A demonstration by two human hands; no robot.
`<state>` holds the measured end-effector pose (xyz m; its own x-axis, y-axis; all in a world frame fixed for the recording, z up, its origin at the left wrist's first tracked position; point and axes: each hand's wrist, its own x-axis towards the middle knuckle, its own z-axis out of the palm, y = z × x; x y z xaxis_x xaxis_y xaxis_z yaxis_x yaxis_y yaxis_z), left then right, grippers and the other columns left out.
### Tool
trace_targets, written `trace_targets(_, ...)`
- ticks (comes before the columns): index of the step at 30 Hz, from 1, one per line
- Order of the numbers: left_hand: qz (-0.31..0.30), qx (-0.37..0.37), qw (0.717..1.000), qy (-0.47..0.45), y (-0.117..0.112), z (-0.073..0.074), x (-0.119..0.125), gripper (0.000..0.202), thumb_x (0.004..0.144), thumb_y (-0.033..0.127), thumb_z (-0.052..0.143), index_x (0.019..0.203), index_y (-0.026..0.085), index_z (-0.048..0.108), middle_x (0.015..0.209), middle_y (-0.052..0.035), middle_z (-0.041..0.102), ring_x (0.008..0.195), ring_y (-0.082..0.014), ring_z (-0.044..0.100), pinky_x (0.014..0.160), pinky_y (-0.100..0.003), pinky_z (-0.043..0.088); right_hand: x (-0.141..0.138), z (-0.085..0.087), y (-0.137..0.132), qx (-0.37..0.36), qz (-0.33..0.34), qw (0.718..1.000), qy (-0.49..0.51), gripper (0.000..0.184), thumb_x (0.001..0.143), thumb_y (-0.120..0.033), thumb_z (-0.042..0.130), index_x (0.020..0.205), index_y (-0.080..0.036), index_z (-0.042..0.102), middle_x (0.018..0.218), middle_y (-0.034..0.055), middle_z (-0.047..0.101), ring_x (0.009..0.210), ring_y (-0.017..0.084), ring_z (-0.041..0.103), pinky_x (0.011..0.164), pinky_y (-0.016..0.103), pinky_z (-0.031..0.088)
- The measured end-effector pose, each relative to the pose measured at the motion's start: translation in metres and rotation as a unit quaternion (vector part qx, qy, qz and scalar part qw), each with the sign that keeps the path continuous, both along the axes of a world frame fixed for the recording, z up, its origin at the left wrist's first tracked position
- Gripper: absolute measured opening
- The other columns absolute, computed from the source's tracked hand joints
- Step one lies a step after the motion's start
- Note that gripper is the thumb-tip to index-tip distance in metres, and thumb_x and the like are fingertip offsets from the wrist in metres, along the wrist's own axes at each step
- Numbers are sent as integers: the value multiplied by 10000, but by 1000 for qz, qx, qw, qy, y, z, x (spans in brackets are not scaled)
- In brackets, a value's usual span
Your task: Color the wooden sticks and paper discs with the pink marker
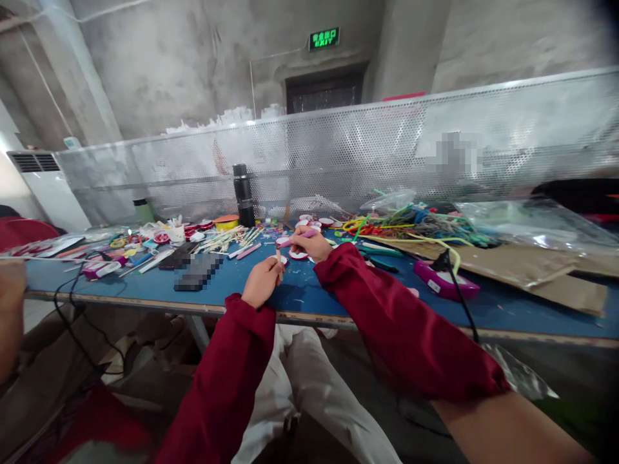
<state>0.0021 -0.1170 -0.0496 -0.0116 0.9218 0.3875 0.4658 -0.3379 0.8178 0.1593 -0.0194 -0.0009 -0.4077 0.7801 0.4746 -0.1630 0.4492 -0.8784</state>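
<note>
My right hand (313, 244) is closed around a pinkish-purple pen-shaped tool (298, 238), its tip pointing left over the blue tabletop. Lower and to the left, my left hand (264, 281) pinches something too small to make out, just below that tip. Small round white discs with red rims (298, 256) lie on the table beside and beyond my fingers. Pale and pink sticks (248, 251) rest left of the pen-shaped tool. Both forearms wear dark red sleeves.
A black bottle (244, 196) stands at the back. Left are a phone (197, 273) and heaped sticks (220, 238). On the right are pliers (382, 259), a purple box (445, 281) with a cable, tangled coloured cords (411, 220) and cardboard (527, 264). Another person's arm (10, 309) shows far left.
</note>
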Motion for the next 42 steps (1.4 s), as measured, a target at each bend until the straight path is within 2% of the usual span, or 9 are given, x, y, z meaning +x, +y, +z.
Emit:
trace_targets(24,2,6,1000,-7,-1,0,1,263,905,381,457,759,200,581,530,38,517,511,-126,477,547,-258,337,1,1,2,-5,-1,1000,9,198,633,-344,728,615,-234,565,501,-41,631,446,116,536,463,260,426)
trace_targets(42,-4,7,1000,-22,1,-1,0,270,918,393,459,772,196,572,534,41,509,511,-122,460,536,-253,330,4,5,0,-9,-26,1000,5,129,674,-257,657,605,-223,553,506,-18,619,454,123,529,462,247,428)
